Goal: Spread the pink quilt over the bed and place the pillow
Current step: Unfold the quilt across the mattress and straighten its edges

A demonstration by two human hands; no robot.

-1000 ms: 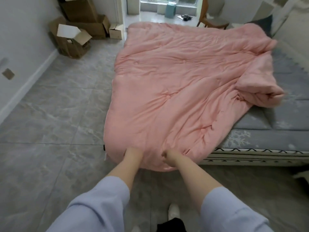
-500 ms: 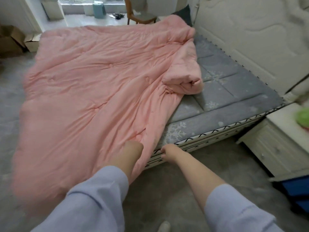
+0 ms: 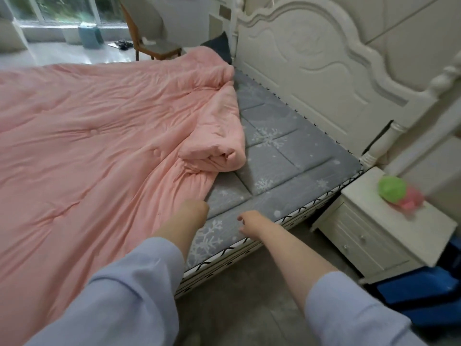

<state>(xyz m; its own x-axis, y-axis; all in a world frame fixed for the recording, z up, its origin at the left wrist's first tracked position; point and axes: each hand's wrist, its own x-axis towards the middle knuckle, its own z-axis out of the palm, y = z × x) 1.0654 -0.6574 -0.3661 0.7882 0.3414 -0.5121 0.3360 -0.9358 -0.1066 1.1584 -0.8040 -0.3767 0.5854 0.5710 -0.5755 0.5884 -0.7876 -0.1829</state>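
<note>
The pink quilt (image 3: pixel 94 146) covers the left and middle of the bed, and its near-right corner lies folded back in a bundle (image 3: pixel 219 148). The grey snowflake mattress (image 3: pixel 287 151) is bare beside the headboard. A dark blue pillow (image 3: pixel 220 47) stands at the far corner against the headboard. My left hand (image 3: pixel 195 208) is bent down at the quilt's near edge and holds it, fingers hidden in the fabric. My right hand (image 3: pixel 249 223) hovers over the mattress edge, fingers loosely curled, holding nothing.
A white carved headboard (image 3: pixel 311 63) runs along the right. A white nightstand (image 3: pixel 384 231) beside the bed carries a green and pink bundle (image 3: pixel 396 193). Something blue (image 3: pixel 419 295) lies on the floor at right. A wooden chair (image 3: pixel 152 43) stands beyond the bed.
I have moved from the foot of the bed along its side toward the headboard. My right hand let go of the quilt and now hangs over the bare mattress edge.
</note>
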